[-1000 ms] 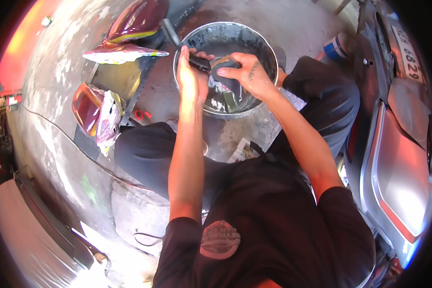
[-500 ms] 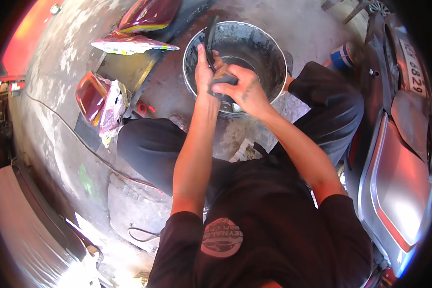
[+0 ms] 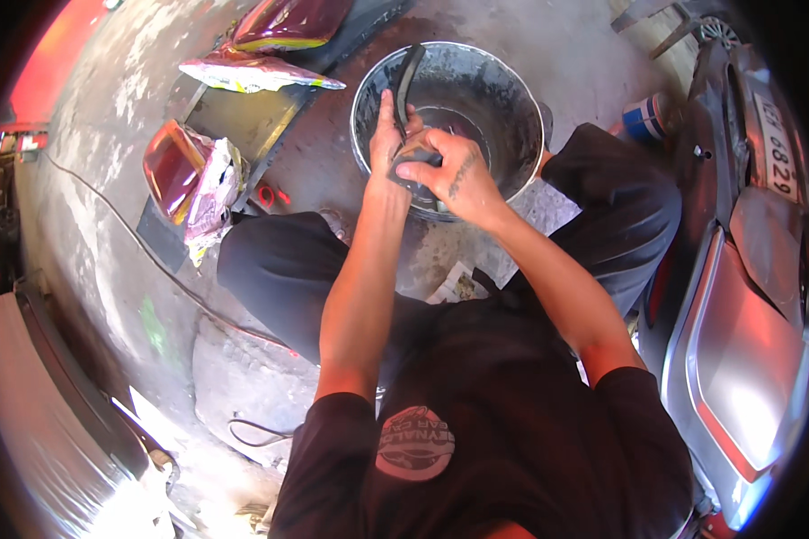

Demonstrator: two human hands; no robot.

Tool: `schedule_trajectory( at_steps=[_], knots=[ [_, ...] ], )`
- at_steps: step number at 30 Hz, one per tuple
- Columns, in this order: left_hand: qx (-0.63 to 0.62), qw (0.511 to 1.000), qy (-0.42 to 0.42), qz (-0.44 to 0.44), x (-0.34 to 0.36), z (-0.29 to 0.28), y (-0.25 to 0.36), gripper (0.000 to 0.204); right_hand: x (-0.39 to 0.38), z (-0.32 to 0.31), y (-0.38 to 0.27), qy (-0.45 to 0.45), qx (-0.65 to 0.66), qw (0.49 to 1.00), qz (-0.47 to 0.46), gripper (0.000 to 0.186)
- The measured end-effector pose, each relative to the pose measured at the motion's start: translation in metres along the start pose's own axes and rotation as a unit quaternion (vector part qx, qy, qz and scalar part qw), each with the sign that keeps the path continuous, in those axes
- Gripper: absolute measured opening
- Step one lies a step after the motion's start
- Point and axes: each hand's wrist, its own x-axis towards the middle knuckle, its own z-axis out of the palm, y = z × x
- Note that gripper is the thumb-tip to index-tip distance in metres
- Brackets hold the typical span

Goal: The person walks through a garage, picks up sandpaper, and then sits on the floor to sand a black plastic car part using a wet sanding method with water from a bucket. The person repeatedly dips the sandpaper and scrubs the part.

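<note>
My left hand (image 3: 386, 144) is wrapped round a curved black bar (image 3: 410, 76), shaped much like a car door handle, with its far end pointing up past my fingers. My right hand (image 3: 458, 175) is closed at the bar's near end, with the thumb pressing on a dark, thin pad or sheet (image 3: 425, 155) against it. Whether this is sandpaper I cannot tell. Both hands are together over a large dark bucket (image 3: 517, 117) with a pale rim, which has dark liquid inside. My fingers hide the bar's lower part.
Left of the bucket lie glossy dark-red panels (image 3: 173, 157) edged with masking paper, near a flat panel (image 3: 234, 121). A cable (image 3: 144, 242) crosses the floor. A blue-and-white can (image 3: 643, 117) stands right of the bucket. Car bumpers (image 3: 737, 350) flank me; my bent legs (image 3: 283, 269) surround the bucket.
The bar's far end has tilted to the right and its broader side now shows. Both hands have moved slightly, with the grip kept. The whole view has shifted a little.
</note>
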Motion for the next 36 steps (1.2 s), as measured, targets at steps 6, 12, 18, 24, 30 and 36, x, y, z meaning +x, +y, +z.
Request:
schedule_trajectory(
  at_steps=[6, 12, 18, 24, 30, 36],
  knots=[
    [-0.025, 0.983, 0.18, 0.034, -0.006, 0.033, -0.007, 0.047, 0.01, -0.005, -0.018, -0.024, 0.033, 0.996, 0.078, 0.026],
    [-0.06, 0.983, 0.168, 0.054, -0.021, 0.06, -0.018, 0.045, 0.027, -0.022, -0.005, -0.027, -0.028, 0.989, 0.145, 0.027],
    [0.016, 0.984, 0.135, 0.112, -0.011, 0.038, -0.018, 0.042, 0.005, -0.015, -0.004, -0.045, 0.03, 0.996, 0.072, 0.029],
    [-0.057, 0.993, 0.099, 0.03, -0.022, 0.053, -0.028, 0.039, 0.06, -0.02, 0.013, 0.029, 0.076, 0.986, 0.149, 0.029],
    [-0.038, 0.999, 0.01, 0.027, -0.028, 0.058, -0.008, 0.059, 0.061, -0.033, 0.014, 0.055, 0.18, 0.97, 0.155, 0.022],
    [0.039, 0.994, 0.02, 0.097, -0.022, 0.057, -0.014, 0.039, 0.042, -0.028, 0.004, 0.054, 0.081, 0.98, 0.173, 0.026]
  ],
)
